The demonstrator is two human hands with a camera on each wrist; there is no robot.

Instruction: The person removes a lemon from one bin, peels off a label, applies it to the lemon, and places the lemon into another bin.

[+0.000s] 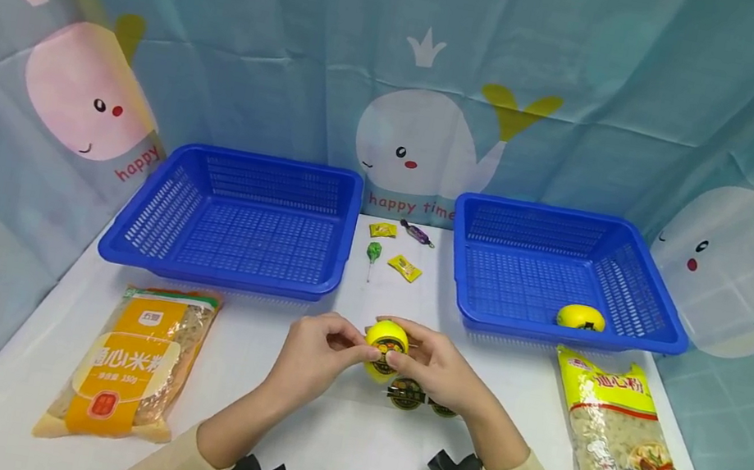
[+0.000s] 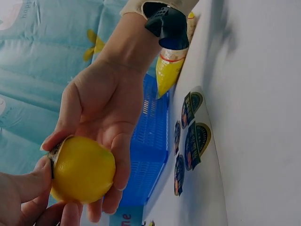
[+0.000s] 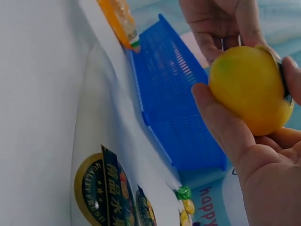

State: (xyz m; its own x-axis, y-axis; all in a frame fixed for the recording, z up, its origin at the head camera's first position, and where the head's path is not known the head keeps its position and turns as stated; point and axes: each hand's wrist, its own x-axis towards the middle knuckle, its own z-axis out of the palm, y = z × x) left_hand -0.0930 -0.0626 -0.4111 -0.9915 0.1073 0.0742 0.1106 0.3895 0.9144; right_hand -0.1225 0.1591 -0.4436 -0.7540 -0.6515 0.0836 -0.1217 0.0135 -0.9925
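A yellow lemon (image 1: 387, 332) is held above the table between both hands, with a round black-and-gold sticker (image 1: 388, 353) on its near side. My left hand (image 1: 316, 350) pinches it from the left, thumb at the sticker. From the other side my right hand (image 1: 441, 366) grips it, fingers around the fruit and thumb on the sticker's edge. The right wrist view shows the lemon (image 3: 247, 89) resting against the right fingers. Below the hands lies a sheet with several more stickers (image 2: 197, 146), partly covered by the right hand in the head view.
Two blue baskets stand at the back, a left basket (image 1: 151, 261) and a right basket (image 1: 643, 344) with another lemon (image 1: 582, 317) inside. Wrapped candies (image 1: 405, 267) and a green lollipop (image 1: 374, 251) lie between them. An orange pasta bag (image 1: 126, 368) and a yellow pasta bag (image 1: 624, 434) flank the hands.
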